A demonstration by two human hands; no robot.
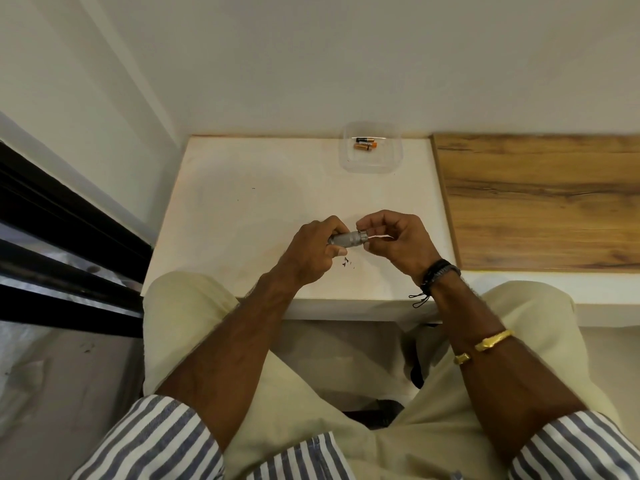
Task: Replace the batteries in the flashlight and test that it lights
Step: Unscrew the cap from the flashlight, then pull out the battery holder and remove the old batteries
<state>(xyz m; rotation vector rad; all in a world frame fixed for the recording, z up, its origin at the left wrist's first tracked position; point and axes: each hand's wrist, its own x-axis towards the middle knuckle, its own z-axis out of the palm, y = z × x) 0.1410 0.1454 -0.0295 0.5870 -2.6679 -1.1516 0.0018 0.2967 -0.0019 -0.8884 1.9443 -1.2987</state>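
Note:
A small silver flashlight (pixel 348 238) lies level between my two hands, just above the white table (pixel 242 209). My left hand (pixel 313 252) is wrapped around its left part, covering that end. My right hand (pixel 398 242) pinches the right end of the flashlight with thumb and fingers. At the back of the table stands a clear plastic container (pixel 372 164) holding loose batteries (pixel 365 145), black and orange. No light is visible from the flashlight.
A few small dark specks (pixel 346 262) lie on the table under my hands. A wood-grain surface (pixel 540 199) adjoins the table on the right. White walls close the back and left; a dark frame (pixel 69 237) runs at the left.

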